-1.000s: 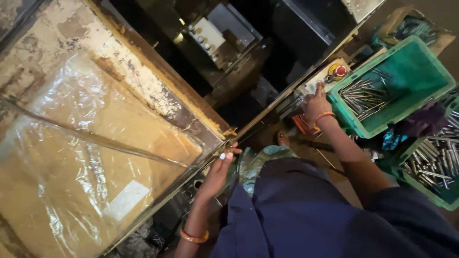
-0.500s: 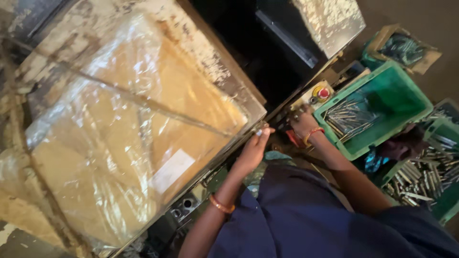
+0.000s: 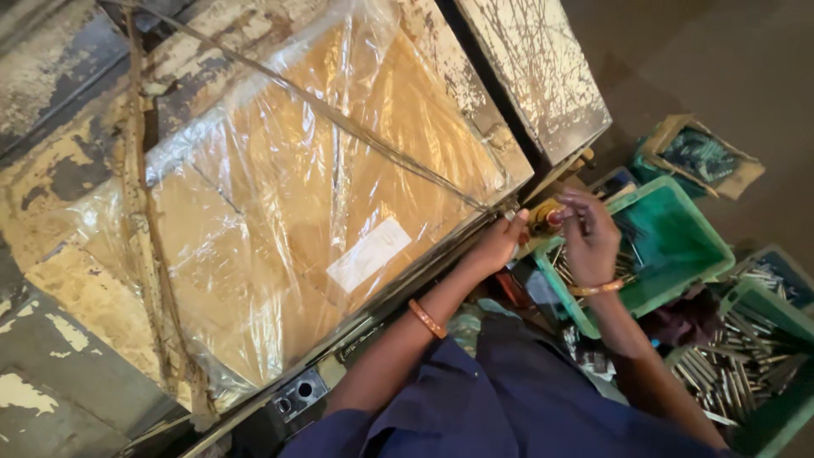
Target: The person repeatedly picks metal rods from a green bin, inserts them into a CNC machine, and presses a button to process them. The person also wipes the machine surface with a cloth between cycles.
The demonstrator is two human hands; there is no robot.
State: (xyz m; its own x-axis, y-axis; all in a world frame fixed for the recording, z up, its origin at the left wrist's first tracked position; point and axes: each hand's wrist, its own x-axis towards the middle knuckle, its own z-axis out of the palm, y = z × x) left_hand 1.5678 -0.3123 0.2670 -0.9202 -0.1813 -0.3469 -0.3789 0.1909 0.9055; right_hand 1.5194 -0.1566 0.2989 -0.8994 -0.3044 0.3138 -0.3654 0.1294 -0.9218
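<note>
At the lower corner of the big plastic-wrapped panel [image 3: 322,203], where its worn metal frame [image 3: 102,280] meets a cluster of machine controls, both hands work close together. The left hand [image 3: 500,242] reaches up along the frame edge with its fingers curled toward a small pale piece at the fingertips; whether it truly pinches that piece or only touches it cannot be told from this view. The right hand [image 3: 588,237] hovers just beside it, over the near rim of the green plastic bin [image 3: 691,254], fingers bent as if around something slim, though what it holds, if anything, is hidden behind the fingers. A round red-and-yellow knob [image 3: 547,216] sits between the two hands, nearly touching both. The bin holds thin metal rods [image 3: 564,267], and a second green bin [image 3: 763,382] lower right is piled with more of them. The chief risk here is crowding: the fingers are packed into a tight gap beside the knob and the frame edge, so a slip could nudge the control or scrape a knuckle on the chipped metal. A small part held loosely could drop into the dark gap below the frame, where it would be hard to find. The loose plastic film and the taut cord [image 3: 339,119] across it could also snag a bracelet [image 3: 426,318] if the arm draws back carelessly.
</note>
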